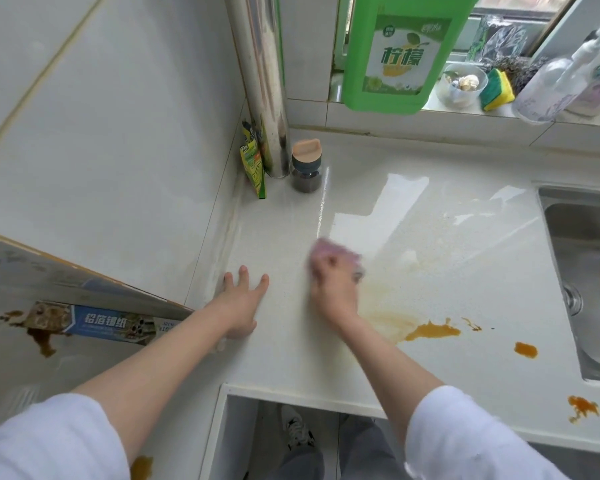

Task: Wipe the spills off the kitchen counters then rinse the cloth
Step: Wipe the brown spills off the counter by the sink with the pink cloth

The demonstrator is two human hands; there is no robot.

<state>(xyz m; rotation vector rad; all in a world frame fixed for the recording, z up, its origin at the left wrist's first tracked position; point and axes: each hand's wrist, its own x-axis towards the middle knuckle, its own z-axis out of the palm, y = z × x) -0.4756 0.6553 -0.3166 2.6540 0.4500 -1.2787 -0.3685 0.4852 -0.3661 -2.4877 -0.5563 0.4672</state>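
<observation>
Right hand (333, 282) grips blurred pink cloth (329, 249).

a single head-worn wide-angle view looks steeply down and forward from close above the pale speckled stone counter (430, 271), facing its back corner by the white tiled wall (101, 150). the steel sink (582, 237) cuts the right edge; straight lines bow outward.
</observation>
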